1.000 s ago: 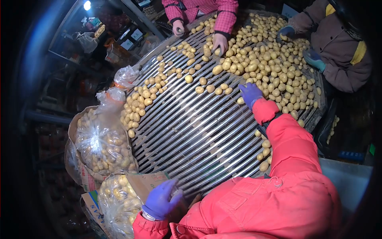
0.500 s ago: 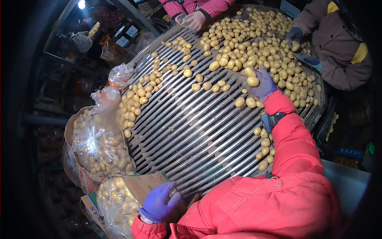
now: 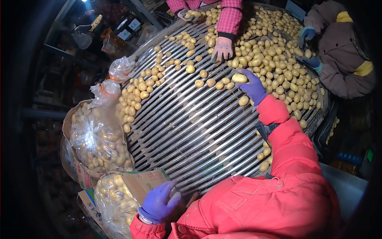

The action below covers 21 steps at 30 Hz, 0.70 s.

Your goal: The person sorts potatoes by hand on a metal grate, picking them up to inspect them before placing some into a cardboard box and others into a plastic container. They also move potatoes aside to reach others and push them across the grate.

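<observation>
While stretched far forward over the roller table [image 3: 187, 131], grips one potato [image 3: 239, 78] in the right hand [image 3: 251, 85], purple-gloved fingers curled round it. Sits at the fingertips of that hand, on the near edge of the heaped potatoes [image 3: 274, 59] spread beyond it and to its right. Keeps the left hand [image 3: 159, 201] close in by the body, under the table's near rim, gloved fingers half bent over a cardboard flap [image 3: 145, 183]; cannot tell whether gripping or only resting. Just left of that hand, clear bags of potatoes [image 3: 99, 139] in boxes. Beyond the right hand, a co-worker's pale-gloved hand [image 3: 222, 48] pressed down among the potatoes.
</observation>
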Each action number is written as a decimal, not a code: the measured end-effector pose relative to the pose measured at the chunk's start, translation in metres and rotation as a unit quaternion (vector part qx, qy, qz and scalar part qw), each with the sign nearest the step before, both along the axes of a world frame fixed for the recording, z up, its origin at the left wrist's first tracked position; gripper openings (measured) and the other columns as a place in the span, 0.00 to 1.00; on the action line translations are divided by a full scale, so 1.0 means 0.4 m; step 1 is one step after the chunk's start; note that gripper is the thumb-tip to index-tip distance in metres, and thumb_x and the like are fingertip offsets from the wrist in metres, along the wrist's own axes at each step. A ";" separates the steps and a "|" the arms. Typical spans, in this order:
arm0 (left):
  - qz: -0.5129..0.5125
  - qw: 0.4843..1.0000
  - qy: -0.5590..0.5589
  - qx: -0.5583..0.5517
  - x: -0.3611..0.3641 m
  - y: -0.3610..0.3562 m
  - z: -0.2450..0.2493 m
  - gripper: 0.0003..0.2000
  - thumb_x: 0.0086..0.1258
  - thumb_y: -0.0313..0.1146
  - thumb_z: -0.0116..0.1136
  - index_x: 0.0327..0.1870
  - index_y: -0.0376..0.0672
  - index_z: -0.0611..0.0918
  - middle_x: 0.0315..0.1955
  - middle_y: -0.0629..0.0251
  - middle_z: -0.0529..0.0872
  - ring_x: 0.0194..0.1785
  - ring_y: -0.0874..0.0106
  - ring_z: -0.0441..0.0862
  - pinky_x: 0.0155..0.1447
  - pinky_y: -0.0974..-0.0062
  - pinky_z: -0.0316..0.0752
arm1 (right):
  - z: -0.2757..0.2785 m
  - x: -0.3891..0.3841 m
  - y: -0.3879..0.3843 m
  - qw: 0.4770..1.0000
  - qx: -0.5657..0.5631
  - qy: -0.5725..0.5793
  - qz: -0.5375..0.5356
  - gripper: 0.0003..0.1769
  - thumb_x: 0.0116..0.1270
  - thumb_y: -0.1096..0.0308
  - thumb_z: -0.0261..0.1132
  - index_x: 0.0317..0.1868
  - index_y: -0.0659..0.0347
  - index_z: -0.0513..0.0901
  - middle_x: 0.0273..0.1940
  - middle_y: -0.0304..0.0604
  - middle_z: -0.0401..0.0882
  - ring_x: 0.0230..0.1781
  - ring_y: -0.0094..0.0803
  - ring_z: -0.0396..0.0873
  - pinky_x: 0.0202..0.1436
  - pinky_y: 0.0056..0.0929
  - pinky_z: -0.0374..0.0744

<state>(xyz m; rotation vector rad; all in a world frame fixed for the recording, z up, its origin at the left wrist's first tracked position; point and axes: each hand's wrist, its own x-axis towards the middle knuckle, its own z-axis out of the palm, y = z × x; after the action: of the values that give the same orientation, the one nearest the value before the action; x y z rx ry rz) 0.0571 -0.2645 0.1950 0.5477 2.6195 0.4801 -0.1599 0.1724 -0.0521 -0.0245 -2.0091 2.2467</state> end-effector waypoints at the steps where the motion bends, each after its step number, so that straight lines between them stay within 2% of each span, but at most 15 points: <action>1: 0.000 1.000 0.000 0.002 0.000 0.000 0.000 0.23 0.70 0.42 0.66 0.61 0.38 0.82 0.52 0.49 0.87 0.55 0.52 0.85 0.59 0.60 0.80 | 0.003 -0.006 -0.014 0.995 0.085 0.057 -0.017 0.36 0.65 0.78 0.69 0.74 0.60 0.69 0.67 0.42 0.74 0.66 0.31 0.74 0.67 0.30 0.77; 4: 0.000 1.000 -0.002 0.003 -0.001 0.000 0.000 0.23 0.69 0.42 0.66 0.61 0.38 0.82 0.52 0.49 0.87 0.55 0.52 0.85 0.59 0.60 0.80 | 0.013 0.001 -0.040 0.990 0.102 0.084 -0.051 0.40 0.61 0.82 0.72 0.74 0.64 0.68 0.67 0.44 0.74 0.67 0.32 0.74 0.72 0.29 0.72; 7: 0.000 1.000 -0.004 0.001 -0.001 -0.001 0.000 0.23 0.69 0.42 0.66 0.61 0.38 0.82 0.52 0.49 0.87 0.55 0.52 0.85 0.59 0.60 0.80 | 0.008 -0.005 -0.042 0.980 0.142 0.122 -0.062 0.39 0.62 0.80 0.72 0.74 0.64 0.68 0.68 0.45 0.73 0.67 0.32 0.74 0.70 0.29 0.74; 10: -0.003 1.000 0.001 0.004 0.003 -0.006 -0.004 0.23 0.69 0.42 0.66 0.61 0.38 0.81 0.52 0.49 0.87 0.54 0.52 0.85 0.58 0.60 0.80 | 0.032 0.008 -0.052 0.999 -0.001 0.031 -0.038 0.38 0.63 0.79 0.72 0.74 0.64 0.68 0.65 0.45 0.74 0.63 0.32 0.77 0.64 0.27 0.79; 13: -0.004 1.000 -0.001 0.006 0.002 -0.008 -0.005 0.23 0.69 0.43 0.66 0.61 0.39 0.81 0.52 0.50 0.87 0.53 0.52 0.85 0.56 0.59 0.80 | 0.053 0.018 -0.088 0.972 -0.199 -0.127 -0.001 0.37 0.64 0.77 0.72 0.72 0.62 0.69 0.61 0.44 0.76 0.57 0.29 0.79 0.57 0.26 0.83; 16: -0.007 1.000 -0.004 0.011 -0.001 -0.010 -0.012 0.24 0.69 0.44 0.66 0.61 0.39 0.81 0.51 0.50 0.87 0.53 0.52 0.86 0.56 0.59 0.80 | -0.018 -0.026 -0.158 0.962 -0.218 -0.147 0.073 0.32 0.64 0.74 0.72 0.69 0.61 0.74 0.55 0.48 0.79 0.57 0.29 0.81 0.48 0.28 0.85; 18: -0.005 1.000 -0.007 0.016 -0.001 -0.014 -0.016 0.24 0.69 0.44 0.66 0.61 0.39 0.82 0.51 0.51 0.87 0.52 0.52 0.86 0.55 0.60 0.81 | -0.097 -0.079 -0.257 0.989 -0.052 -0.102 0.091 0.30 0.65 0.71 0.72 0.67 0.59 0.75 0.54 0.50 0.81 0.56 0.31 0.82 0.51 0.32 0.84; 19: -0.004 1.000 -0.007 0.012 -0.003 -0.014 -0.015 0.24 0.69 0.44 0.66 0.61 0.39 0.82 0.51 0.51 0.87 0.52 0.53 0.86 0.55 0.60 0.81 | -0.118 -0.097 -0.313 0.993 0.073 -0.045 0.080 0.29 0.65 0.68 0.72 0.67 0.58 0.76 0.56 0.50 0.80 0.56 0.35 0.81 0.54 0.35 0.83; 21: -0.003 1.000 -0.008 0.004 -0.004 -0.011 -0.011 0.23 0.69 0.44 0.67 0.60 0.39 0.82 0.50 0.51 0.88 0.51 0.53 0.86 0.54 0.60 0.81 | -0.111 -0.113 -0.409 0.953 0.280 0.087 0.072 0.28 0.66 0.63 0.70 0.66 0.56 0.76 0.58 0.49 0.79 0.58 0.41 0.79 0.59 0.40 0.81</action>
<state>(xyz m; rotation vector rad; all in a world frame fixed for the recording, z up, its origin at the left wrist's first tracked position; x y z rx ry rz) 0.0554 -0.2688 0.1907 0.5524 2.6020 0.4908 -0.2051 0.0088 -0.0966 0.3687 -2.5239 1.5918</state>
